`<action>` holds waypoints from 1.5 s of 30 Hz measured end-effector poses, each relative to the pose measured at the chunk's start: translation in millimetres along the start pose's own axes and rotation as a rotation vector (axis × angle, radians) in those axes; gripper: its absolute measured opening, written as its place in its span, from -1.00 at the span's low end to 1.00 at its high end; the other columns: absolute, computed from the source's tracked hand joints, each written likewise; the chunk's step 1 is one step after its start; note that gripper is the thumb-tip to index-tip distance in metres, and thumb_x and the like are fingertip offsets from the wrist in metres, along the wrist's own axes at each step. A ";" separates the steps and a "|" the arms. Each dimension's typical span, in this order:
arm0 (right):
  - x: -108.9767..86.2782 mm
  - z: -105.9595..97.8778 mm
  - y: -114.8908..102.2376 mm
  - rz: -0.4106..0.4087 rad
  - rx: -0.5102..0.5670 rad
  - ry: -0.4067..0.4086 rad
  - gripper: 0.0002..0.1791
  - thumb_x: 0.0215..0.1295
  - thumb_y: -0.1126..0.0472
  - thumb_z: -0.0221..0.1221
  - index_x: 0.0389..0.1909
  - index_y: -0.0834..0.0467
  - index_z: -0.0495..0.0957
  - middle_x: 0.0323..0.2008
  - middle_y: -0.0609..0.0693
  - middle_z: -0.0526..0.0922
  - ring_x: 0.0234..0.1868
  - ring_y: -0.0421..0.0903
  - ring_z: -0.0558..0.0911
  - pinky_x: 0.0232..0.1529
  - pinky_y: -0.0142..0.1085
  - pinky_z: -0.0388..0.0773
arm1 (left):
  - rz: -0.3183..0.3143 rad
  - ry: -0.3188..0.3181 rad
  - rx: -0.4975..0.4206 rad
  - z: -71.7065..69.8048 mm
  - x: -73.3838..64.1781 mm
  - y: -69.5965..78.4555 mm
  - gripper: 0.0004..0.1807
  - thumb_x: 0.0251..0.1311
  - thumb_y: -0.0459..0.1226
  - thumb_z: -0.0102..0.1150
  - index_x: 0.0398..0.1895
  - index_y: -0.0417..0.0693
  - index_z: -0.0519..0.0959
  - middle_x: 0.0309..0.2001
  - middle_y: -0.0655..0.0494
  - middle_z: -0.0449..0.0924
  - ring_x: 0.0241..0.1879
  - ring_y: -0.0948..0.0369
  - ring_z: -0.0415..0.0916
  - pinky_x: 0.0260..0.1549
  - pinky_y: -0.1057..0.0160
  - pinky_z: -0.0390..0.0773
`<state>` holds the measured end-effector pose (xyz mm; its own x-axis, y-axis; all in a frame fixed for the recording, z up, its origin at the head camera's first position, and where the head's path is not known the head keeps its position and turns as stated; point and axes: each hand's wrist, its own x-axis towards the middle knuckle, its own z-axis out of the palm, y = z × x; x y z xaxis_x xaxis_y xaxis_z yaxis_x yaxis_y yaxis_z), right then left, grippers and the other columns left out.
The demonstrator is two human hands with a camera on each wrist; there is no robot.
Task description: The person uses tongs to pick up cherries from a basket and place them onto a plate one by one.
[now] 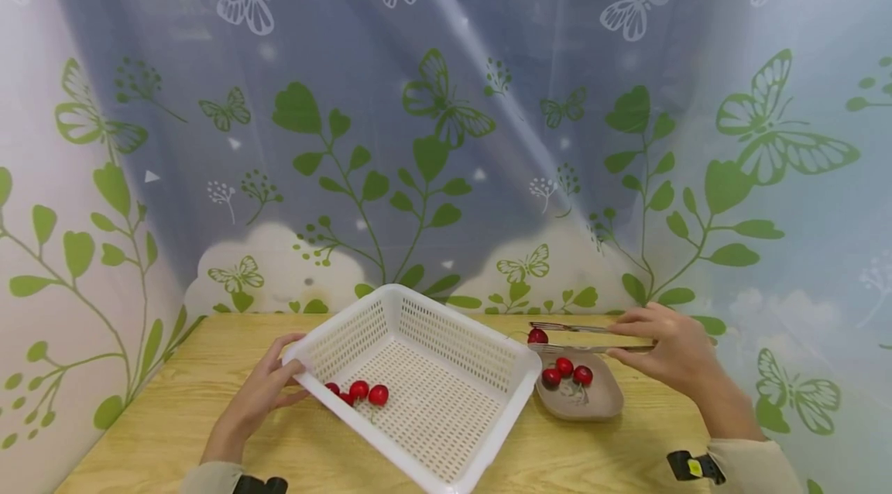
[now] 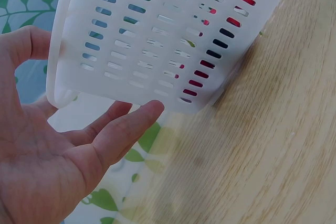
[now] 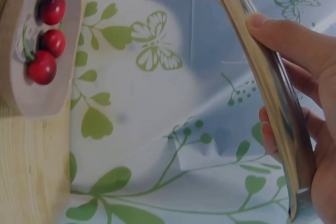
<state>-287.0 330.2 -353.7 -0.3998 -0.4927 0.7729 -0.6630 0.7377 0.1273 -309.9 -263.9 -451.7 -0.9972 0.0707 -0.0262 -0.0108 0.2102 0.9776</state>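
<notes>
My left hand grips the left corner of a white plastic basket, its thumb over the rim. The left wrist view shows fingers along the slotted basket wall. Several red cherries lie in the basket's left corner. In my right hand are metal tongs, pointing left. Between their tips a single cherry is held, above the far edge of a small beige dish. Three cherries with stems sit in that dish.
The basket and dish stand side by side on a light wooden table, almost touching. Behind the table hangs a curtain printed with green leaves and butterflies; it also runs along both sides.
</notes>
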 end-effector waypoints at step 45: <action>-69.0 13.4 28.4 0.348 -0.111 -0.460 -0.74 -0.08 -0.02 0.58 -0.30 -0.12 0.82 -0.22 -0.13 0.77 -0.30 -0.10 0.70 -0.50 -0.36 0.55 | 0.005 -0.008 -0.008 -0.2 0.8 -0.7 -0.38 0.48 -0.29 -0.09 0.55 0.04 0.08 0.33 -0.39 0.36 -0.02 0.09 0.64 0.08 -0.03 0.74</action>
<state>-286.7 379.0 -411.7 -0.8322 -0.3439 0.4349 -0.3829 0.9238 -0.0020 -310.7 -264.2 -452.4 -0.9966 0.0795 -0.0227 -0.0062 0.2020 0.9794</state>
